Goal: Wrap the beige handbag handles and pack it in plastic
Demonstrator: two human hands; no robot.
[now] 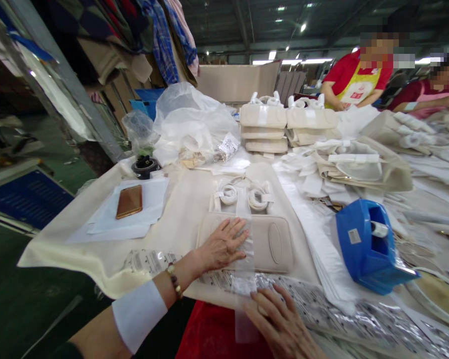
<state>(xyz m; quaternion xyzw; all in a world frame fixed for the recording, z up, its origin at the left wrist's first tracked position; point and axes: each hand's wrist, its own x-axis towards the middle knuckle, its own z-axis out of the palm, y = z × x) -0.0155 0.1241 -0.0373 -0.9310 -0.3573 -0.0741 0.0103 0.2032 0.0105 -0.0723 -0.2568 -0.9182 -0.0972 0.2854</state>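
A cream handbag [271, 244] lies flat in front of me, its two coiled straps [260, 198] wrapped in white at the far end. A translucent white strip [244, 284] runs lengthwise over the bag's middle and hangs past the table's front edge. My left hand [224, 244] rests flat on the bag and the strip, fingers spread. Close to the strip's lower part is my right hand [279, 319], its fingers apart and partly bent. Its fingertips are at the strip's edge; whether they press on it I cannot tell.
A blue tape dispenser [372, 249] stands on the right beside layered white sheets [322, 259]. On the left, a phone [129, 201] lies on paper. Stacked cream bags [264, 117] and clear plastic [190, 119] sit behind. Two people [355, 75] are across the table.
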